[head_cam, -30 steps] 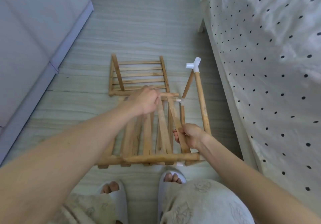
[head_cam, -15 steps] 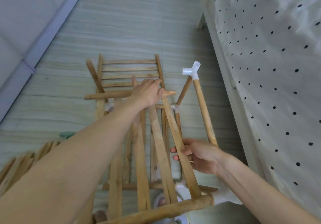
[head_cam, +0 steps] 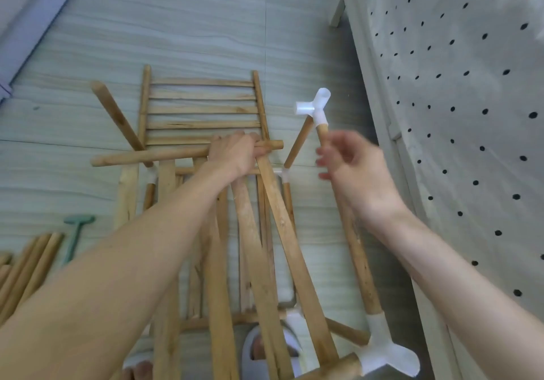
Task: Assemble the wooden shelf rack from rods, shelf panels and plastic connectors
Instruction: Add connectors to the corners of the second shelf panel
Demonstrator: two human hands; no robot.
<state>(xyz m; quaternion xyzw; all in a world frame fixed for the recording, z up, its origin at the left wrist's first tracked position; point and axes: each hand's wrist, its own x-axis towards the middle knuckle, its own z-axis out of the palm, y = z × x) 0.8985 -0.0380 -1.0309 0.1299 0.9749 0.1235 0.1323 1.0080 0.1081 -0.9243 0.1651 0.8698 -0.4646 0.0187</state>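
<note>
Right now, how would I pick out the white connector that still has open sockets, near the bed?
Start at the polka-dot bedspread on the right and look just left of its edge. A wooden rod slants up there, past the blurred right hand. The white plastic connector caps its top; unlike the connectors lower on the rack, two of its sockets gape empty.

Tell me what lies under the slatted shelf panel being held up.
Under the shelf panel show the floor, lower frame rods with a white connector, and a slipper. Slats and the left forearm hide the rest.
</note>
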